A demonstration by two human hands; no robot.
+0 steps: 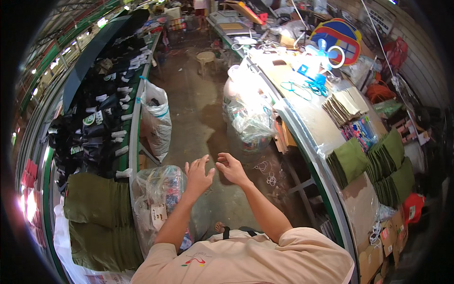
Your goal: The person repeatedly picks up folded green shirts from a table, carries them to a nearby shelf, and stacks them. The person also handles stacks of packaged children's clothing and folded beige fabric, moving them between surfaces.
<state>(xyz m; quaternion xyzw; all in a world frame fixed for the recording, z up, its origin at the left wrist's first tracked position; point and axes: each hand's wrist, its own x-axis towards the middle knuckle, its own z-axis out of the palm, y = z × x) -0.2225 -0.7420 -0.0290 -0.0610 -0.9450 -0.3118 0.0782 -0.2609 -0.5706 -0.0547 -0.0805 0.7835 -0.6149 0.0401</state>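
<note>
Both of my hands are raised over the aisle floor, apart from each other and holding nothing. My left hand (pixel 199 174) has its fingers spread, beside a clear plastic bag of packed goods (pixel 173 184). Fingers loosely curved, my right hand (pixel 231 168) hangs to the right of it. Stacks of olive-green fabric pieces (pixel 95 202) lie on the left table, with black printed fabric items (pixel 95 120) behind them. On the right table are green fabric stacks (pixel 349 161) and a stack of beige pieces (pixel 345 104).
A white woven sack (pixel 156 120) hangs at the left table's edge. Filled plastic bags (pixel 248 113) stand by the right table. A stool (pixel 206 58) is farther down the aisle, with a person (pixel 200 10) at its far end. White cord (pixel 270 177) lies on the floor.
</note>
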